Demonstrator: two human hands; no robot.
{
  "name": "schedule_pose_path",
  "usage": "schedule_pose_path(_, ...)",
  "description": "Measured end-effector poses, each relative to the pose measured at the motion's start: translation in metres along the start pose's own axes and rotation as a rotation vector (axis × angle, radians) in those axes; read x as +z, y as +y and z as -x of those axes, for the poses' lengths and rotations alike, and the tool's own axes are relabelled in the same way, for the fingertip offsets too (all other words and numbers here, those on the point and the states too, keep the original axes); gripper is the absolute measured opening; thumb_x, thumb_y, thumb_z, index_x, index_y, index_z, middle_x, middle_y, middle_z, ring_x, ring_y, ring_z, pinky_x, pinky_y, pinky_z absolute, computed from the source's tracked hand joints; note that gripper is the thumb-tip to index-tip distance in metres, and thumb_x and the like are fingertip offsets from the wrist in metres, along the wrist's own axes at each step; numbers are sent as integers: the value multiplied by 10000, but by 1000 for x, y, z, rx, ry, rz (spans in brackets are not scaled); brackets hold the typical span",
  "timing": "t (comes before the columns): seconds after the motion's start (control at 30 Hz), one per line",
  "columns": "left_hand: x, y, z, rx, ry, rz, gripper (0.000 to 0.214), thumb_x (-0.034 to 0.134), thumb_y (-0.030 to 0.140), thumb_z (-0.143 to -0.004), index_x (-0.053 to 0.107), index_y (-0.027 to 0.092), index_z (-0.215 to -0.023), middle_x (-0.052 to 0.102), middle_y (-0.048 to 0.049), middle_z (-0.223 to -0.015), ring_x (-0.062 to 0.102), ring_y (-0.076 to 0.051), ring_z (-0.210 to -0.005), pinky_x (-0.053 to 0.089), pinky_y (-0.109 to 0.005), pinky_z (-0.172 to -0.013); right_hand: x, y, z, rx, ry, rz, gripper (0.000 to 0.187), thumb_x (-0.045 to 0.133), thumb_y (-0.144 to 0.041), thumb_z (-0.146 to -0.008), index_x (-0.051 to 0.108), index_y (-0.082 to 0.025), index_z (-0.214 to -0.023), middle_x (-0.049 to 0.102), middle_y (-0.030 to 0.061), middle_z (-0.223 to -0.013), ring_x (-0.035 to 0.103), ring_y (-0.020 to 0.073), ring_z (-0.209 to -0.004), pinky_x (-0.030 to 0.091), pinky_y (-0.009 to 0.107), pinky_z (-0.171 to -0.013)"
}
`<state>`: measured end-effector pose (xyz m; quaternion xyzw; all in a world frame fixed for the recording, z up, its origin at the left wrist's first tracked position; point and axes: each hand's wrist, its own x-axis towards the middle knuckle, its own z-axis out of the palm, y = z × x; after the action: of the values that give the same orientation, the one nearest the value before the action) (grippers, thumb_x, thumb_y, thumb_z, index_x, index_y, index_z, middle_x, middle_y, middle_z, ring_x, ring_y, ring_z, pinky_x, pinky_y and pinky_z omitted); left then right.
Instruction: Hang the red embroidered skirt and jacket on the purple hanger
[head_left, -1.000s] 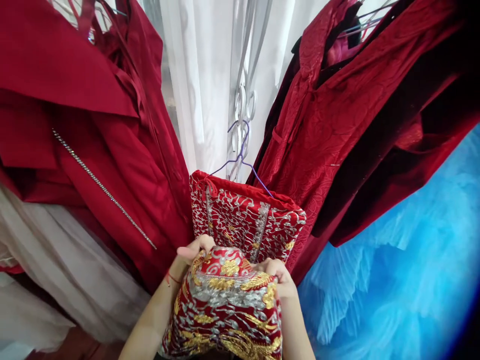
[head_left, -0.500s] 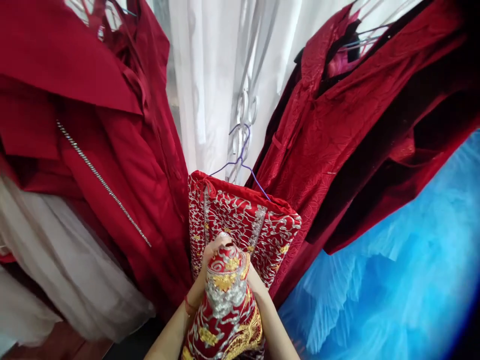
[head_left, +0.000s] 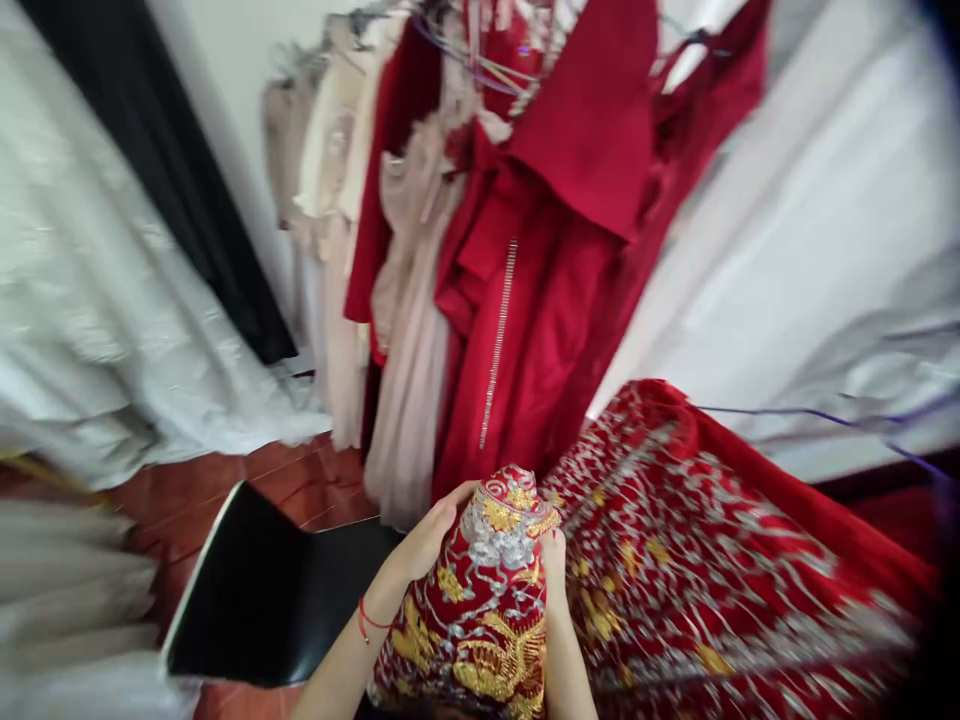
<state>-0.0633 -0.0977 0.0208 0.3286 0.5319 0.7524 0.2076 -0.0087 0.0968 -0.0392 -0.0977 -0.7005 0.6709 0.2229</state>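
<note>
A red garment [head_left: 484,600] with dense gold and silver embroidery is bunched into a cone shape at the lower middle. My left hand [head_left: 435,530], below which a red string circles the wrist, grips its left side. On the other side my right hand [head_left: 553,558] holds it, the fingers partly covered by the cloth. Just to the right hangs a matching red embroidered skirt [head_left: 675,560] on a thin purple hanger [head_left: 795,411]. The skirt is smeared by motion, and its lower part runs out of view.
Behind my hands hangs a red dress [head_left: 540,330] with a glittering strip, beside several pale dresses [head_left: 412,350]. A black chair [head_left: 247,590] stands on the red tiled floor [head_left: 195,500] at lower left. White gowns [head_left: 90,300] fill the left, white curtain [head_left: 750,260] the right.
The view has swung to the left, so the red dress sits near the middle and the embroidered skirt appears larger at the right. Both hands still hold the bunched garment.
</note>
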Motion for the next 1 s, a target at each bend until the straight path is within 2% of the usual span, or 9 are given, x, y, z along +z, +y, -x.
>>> schedule_pose_path(0.07,-27,11,28,21,82,-46,791,615,697,-757,537,183,-1353,539,-132,-1411,451,-329,-1336,332,-446,-1143,37,-3,-9,64,-16,-59,516,607,-718,-722,542,-211,-648,560,4,-560,456,145,-491,418,276,-466)
schedule_pose_path(0.13,-49,24,55,6,198,-118,827,802,541,-658,535,186,-1355,547,-133,-1405,497,-332,-1296,366,-448,-1120,77,-8,-15,94,-118,-74,527,650,-719,-675,578,-197,-660,607,19,-598,499,157,-527,445,282,-502)
schedule_pose_path(0.27,-82,37,111,-102,388,-164,768,880,358,-584,595,167,-1272,677,-114,-1219,645,-291,-1088,466,-439,-1023,151,-10,-14,139,-327,-106,539,689,-716,-634,634,-183,-689,668,39,-664,565,187,-590,486,300,-562)
schedule_pose_path(0.37,-98,22,153,-177,559,-227,601,866,400,-584,688,145,-1098,736,-92,-1051,678,-280,-968,509,-411,-945,197,2,-8,167,-544,-97,519,693,-680,-670,694,-176,-790,714,69,-776,621,226,-694,511,314,-617)
schedule_pose_path(0.53,-109,-33,198,-124,1096,-185,461,705,572,-740,723,152,-931,750,-77,-895,676,-266,-890,531,-369,-855,266,31,2,157,-902,-16,471,698,-589,-729,721,-153,-903,715,65,-809,629,240,-793,516,328,-717)
schedule_pose_path(0.67,-134,-59,205,53,1276,-58,531,650,624,-771,707,157,-1017,748,-88,-934,685,-257,-902,522,-377,-892,326,40,0,20,-1011,53,423,696,-563,-735,693,-151,-826,666,19,-745,578,192,-712,484,293,-686)
schedule_pose_path(0.77,-176,-49,213,134,1404,-2,609,611,646,-792,668,137,-1121,738,-130,-1012,698,-260,-895,531,-396,-879,393,27,-3,-143,-1070,81,417,681,-568,-748,674,-154,-789,648,12,-737,556,178,-699,467,286,-706)
schedule_pose_path(0.9,-246,-11,244,-47,1748,-294,607,495,625,-866,656,109,-1143,725,-169,-1062,697,-275,-954,531,-409,-883,494,11,12,-495,-1046,207,459,509,-541,-880,679,-128,-985,688,110,-977,594,240,-907,444,365,-894)
schedule_pose_path(1.0,-288,-4,269,-152,1918,-457,628,528,489,-877,520,56,-1332,553,-256,-1359,498,-351,-1302,399,-494,-1056,530,33,41,-743,-1020,592,466,358,-398,-961,606,-105,-1226,614,200,-1222,536,292,-1132,355,461,-1017)
